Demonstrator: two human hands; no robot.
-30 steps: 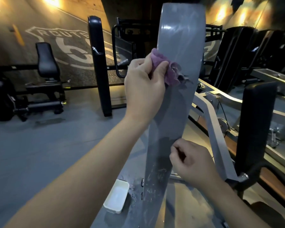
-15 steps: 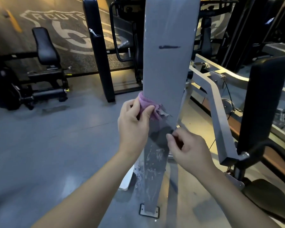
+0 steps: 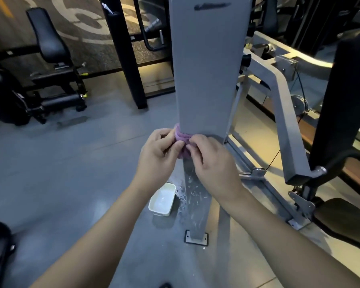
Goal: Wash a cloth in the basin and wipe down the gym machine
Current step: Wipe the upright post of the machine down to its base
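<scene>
Both hands on the purple cloth (image 3: 182,142) now, bunched up against the grey upright post (image 3: 206,75) of the gym machine. Left hand (image 3: 157,156) fingers (image 3: 176,147) curled shut around the left side of the wad, right hand (image 3: 212,161) fingers (image 3: 192,149) pinching its right side. Half a second back, only the left held it while the right rested lower on the post, so probably refolding or getting a fresh grip before the next stroke. Also worked way down the post from a second ago, so the upper stretch looks done. Below the fingers: wet streaks and droplets on the post's lower part, not wiped yet by the look of it. Further down, past the left wrist, white basin (image 3: 162,199) on the floor right beside the post, handy for a rinse. Beyond the fingertips, black seat (image 3: 48,36) and other machines, well apart.
</scene>
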